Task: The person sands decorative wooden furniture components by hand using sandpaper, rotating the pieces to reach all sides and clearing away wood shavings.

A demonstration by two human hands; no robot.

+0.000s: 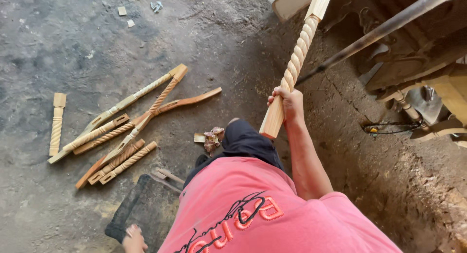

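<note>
Pink shirt (pixel 253 214) fabric is filling the bottom of the view, with a dark trouser knee (pixel 245 138) showing just above it. Rising from that shirt, the right hand (pixel 288 103) is wrapping its fingers tightly around a long wooden post (pixel 294 63), gripping the plain round part just below the twisted, rope-like carving. That post is standing tilted, its long axis running from lower left to upper right: the cut lower end is pointing down toward the knee and hanging above the floor (pixel 73 39), while the squared upper end is pointing up and away, running out of the picture's top edge. Beside it on the right, a dark metal rod (pixel 379 31) is slanting the same general way. At the bottom edge the left hand (pixel 132 239) is resting on a dark flat mat (pixel 141 207); whether its fingers are curled or spread cannot be told. Well apart on the left, a heap of similar carved wooden legs (pixel 126 126) is lying crisscrossed on the dirt floor, with one short spindle (pixel 57 122) lying alone beside them.
</note>
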